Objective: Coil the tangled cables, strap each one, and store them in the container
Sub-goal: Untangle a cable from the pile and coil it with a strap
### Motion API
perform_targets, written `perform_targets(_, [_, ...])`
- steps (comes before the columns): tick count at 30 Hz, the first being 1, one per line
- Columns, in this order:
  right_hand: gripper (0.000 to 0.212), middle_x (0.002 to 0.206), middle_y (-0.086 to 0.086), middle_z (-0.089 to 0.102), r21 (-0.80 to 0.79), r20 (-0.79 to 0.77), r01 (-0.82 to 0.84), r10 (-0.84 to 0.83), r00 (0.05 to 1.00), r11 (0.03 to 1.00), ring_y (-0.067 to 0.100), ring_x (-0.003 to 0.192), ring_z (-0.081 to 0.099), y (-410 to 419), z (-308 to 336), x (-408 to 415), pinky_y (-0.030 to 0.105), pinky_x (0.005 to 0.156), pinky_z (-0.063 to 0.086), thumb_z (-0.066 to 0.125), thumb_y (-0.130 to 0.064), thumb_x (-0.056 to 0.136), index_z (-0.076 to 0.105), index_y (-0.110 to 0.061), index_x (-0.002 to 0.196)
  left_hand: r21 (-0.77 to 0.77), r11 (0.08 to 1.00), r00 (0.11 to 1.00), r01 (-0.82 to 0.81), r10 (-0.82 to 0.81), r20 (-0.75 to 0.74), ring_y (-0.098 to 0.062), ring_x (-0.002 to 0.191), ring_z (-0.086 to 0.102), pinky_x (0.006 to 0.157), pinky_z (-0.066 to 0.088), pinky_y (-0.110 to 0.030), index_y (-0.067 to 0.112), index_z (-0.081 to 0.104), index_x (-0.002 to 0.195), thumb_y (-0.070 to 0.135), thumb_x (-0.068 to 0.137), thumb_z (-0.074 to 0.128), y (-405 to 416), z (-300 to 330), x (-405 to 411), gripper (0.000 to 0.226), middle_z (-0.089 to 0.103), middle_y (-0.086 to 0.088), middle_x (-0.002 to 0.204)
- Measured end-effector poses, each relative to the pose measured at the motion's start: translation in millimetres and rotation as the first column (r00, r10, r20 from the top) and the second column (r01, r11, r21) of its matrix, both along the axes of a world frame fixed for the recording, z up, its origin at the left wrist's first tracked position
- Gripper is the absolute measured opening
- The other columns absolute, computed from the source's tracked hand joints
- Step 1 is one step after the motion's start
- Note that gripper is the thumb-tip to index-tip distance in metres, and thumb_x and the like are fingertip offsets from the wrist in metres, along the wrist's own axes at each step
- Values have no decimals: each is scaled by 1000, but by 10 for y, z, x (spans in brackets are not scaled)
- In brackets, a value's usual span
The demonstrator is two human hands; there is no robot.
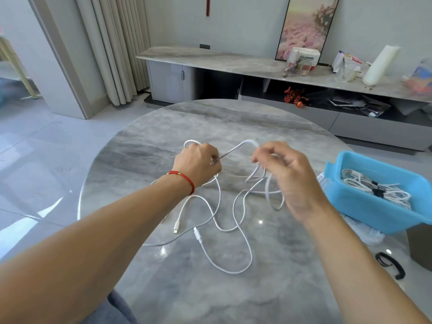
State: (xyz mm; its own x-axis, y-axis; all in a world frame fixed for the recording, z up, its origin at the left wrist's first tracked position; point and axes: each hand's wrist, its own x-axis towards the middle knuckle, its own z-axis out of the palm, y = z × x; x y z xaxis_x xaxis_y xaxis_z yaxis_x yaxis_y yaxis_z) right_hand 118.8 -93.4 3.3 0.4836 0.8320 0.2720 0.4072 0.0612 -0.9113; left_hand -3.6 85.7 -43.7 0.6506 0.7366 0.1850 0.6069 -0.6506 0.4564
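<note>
Left hand (198,164) gripping white cable (217,206), fingers curled round strand. Right hand (280,169) pinching loop of same tangle, fingers bent. Both hands lifting upper loops; rest of cable trailing loose on surface (233,120), connector ends lying nearest you. Blue container (364,202) sitting right of tangle, strapped coils already inside. Black strap (390,265) lying near you, below container. Judgement: you are untangling. Advice: trace one free end, feed it back through crossings, avoid pulling loops tight.

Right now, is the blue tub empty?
No, the tub already holds coiled white cables tied with black straps.
</note>
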Motion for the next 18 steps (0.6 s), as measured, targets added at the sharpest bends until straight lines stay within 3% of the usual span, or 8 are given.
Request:
perform_targets(2, [23,130,-2,67,198,-221,-77,121,968,977,12,134,55,-87,96,71,40,114,35,59,-21,95,66,-19,73,-39,999,999,-17,15,-49,-36,91,60,77,53,-38,32,66,85,32,86,58,87,-57,-79,9,55,-9,84])
perform_targets(4, [23,136,12,66,306,-347,-172,278,895,936,22,140,51,-162,170,116,45,119,30,50,-16,97,49,-13,74,-91,995,998,27,-32,-53,-36,91,61,79,55,-43,31,63,78,30,88,58,164,-107,-146,11,61,-9,80])
perform_targets(7, [26,92,20,69,273,-481,-217,328,813,937,41,103,67,-175,187,68,58,108,49,51,-20,96,38,-15,75,-124,987,994,100,-104,-30,-31,91,65,79,54,-43,25,72,89,31,92,62,195,-112,-159,13,69,-5,86])
perform_targets(9, [26,67,15,54,38,-233,-79,86,969,996,35,63,62,-121,109,28,63,75,57,58,-27,90,42,-12,76,-95,989,993,114,-117,-20,-31,90,64,76,53,-43,22,73,92,39,96,59,181,-104,-125,22,66,-3,82])
perform_targets(11, [24,58,2,50,-194,117,34,-12,993,980,23,50,51,-45,18,-51,47,55,52,65,-31,86,46,-17,85,0,990,989,139,-139,-45,-35,91,62,71,51,-40,21,70,90,42,98,54,136,-86,-83,28,61,-4,84])
perform_targets(14, [36,67,-12,55,-450,348,71,102,932,890,7,63,52,67,-115,-202,35,65,43,67,-57,85,49,-32,103,137,973,980,186,-174,-100,-37,94,62,66,43,-36,22,70,94,48,100,49,44,-34,-23,34,65,-9,97])
perform_targets(16, [50,73,-14,58,-538,419,115,146,896,835,11,81,59,134,-147,-262,37,75,48,55,-80,82,56,-36,106,213,956,975,201,-174,-142,-36,90,64,63,39,-34,25,72,98,49,99,50,-20,15,0,33,67,-8,96])
perform_targets(18, [55,67,-12,59,-551,393,87,167,904,830,16,75,63,188,-132,-305,39,76,52,46,-87,81,62,-37,96,284,940,971,190,-138,-193,-36,90,65,62,37,-34,26,73,101,39,97,53,-65,58,28,24,67,-8,96])
